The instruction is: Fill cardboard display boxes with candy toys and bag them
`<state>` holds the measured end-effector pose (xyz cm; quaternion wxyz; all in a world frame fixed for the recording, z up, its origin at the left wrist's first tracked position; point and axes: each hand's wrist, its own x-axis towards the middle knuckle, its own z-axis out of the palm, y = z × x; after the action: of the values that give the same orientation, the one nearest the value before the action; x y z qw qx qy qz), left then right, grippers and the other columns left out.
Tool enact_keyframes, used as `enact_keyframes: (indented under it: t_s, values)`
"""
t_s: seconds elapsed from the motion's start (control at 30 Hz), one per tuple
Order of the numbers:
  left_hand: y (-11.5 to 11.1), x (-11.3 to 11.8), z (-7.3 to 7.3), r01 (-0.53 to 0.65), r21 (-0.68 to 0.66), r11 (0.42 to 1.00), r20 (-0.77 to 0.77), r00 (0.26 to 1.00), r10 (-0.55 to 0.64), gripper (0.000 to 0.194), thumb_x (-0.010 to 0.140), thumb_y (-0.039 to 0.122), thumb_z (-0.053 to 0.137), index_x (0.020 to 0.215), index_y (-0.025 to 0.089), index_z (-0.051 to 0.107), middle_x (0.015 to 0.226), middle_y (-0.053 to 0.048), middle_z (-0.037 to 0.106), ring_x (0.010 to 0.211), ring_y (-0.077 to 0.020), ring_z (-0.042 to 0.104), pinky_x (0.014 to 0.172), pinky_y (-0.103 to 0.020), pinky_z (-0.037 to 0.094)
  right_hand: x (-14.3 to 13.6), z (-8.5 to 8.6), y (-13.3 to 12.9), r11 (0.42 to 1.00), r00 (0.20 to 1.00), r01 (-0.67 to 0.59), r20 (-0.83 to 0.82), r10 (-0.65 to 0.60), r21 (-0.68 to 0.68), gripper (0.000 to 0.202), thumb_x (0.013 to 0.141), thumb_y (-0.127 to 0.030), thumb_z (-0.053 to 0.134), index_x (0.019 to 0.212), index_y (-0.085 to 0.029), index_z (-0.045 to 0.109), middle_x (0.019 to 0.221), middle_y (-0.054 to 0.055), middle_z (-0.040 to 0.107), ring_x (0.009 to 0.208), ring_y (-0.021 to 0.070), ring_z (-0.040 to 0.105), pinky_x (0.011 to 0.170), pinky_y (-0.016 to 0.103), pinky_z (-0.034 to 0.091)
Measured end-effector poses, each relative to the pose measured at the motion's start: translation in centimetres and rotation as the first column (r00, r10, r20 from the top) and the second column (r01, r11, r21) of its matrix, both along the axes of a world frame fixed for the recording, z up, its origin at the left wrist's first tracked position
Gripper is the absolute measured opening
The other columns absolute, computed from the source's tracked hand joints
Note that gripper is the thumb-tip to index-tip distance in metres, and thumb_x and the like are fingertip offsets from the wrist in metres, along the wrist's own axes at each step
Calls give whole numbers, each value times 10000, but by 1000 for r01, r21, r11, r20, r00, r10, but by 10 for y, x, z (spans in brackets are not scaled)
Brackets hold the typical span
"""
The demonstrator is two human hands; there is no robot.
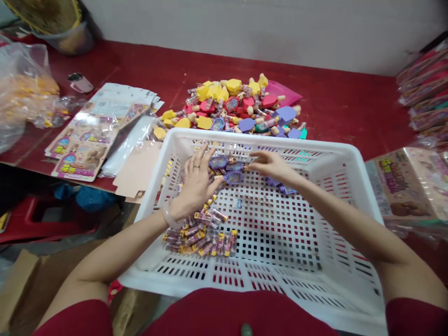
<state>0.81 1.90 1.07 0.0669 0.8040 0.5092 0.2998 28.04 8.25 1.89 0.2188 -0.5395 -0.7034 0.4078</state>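
Note:
Inside a white perforated plastic basket (266, 275), both my hands are at the far left part. My left hand (198, 182), with a ring and a pale bangle, has its fingers spread over small clear tubes with yellow ends (210, 217). Its thumb is beside the knob of a purple ice-pop-shaped piece (234, 178). My right hand (269, 165) is closed at the beige knob end of another purple ice-pop-shaped piece (236, 166). A third purple piece (219, 162) lies next to these. More purple pieces (280, 184) lie under my right wrist.
Behind the basket is a heap of yellow, red and purple ice-pop-shaped pieces (227, 107) on a red table (350, 107). Printed cards (84, 149), a pink mug (81, 83) and a clear bag (28, 93) are at left. Packaged boxes (402, 182) stand right.

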Motion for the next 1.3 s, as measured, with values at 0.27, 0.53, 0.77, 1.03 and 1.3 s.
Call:
enact_keyframes:
  t_s: [0.27, 0.53, 0.77, 1.03, 1.3]
  values:
    - [6, -2, -7, 61, -170, 984, -90, 993, -77, 572, 926, 365, 627, 1438, 187, 446, 1499, -158, 506, 1429, -319, 419, 1186, -520, 328, -50, -82, -15, 798, 627, -495, 777, 54, 344, 530, 832, -226, 671, 1313, -22, 586, 1452, 290, 510, 1274, 399, 482, 1047, 487, 359]
    - [11, -9, 9, -96, -391, 915, -31, 995, 91, 401, 928, 414, 603, 1238, 166, 543, 1058, -123, 715, 955, -301, 699, 835, -410, 532, -81, -46, -31, 851, 839, -265, 544, -28, 453, 511, 1029, -306, 405, 1483, -72, 423, 1321, 229, 624, 1182, 322, 580, 982, 435, 439]
    - [11, -10, 14, -78, -387, 919, 26, 995, 96, 334, 898, 454, 629, 1076, 177, 573, 992, -90, 702, 892, -274, 678, 783, -370, 512, -105, -108, -49, 951, 648, -307, 741, 174, 45, 406, 1079, -423, 298, 1289, -201, 565, 1128, 158, 709, 1020, 264, 677, 807, 325, 474]
    - [6, -7, 7, 63, -512, 856, -2, 997, -75, 347, 885, 363, 633, 1164, 179, 537, 1021, -75, 690, 869, -247, 664, 727, -335, 474, -46, -54, -29, 963, 799, -269, 562, 217, 11, 394, 885, -132, 522, 1268, -102, 435, 1045, 155, 727, 845, 234, 684, 692, 281, 435]
    - [-21, 15, 4, 365, -644, 672, 139, 920, -367, 406, 909, 588, 595, 986, 190, 587, 927, -44, 672, 801, -194, 611, 705, -308, 432, -20, -16, -82, 894, 684, -448, 641, 349, -10, 123, 907, -247, 586, 994, -174, 633, 931, 99, 764, 802, 224, 698, 624, 270, 348]
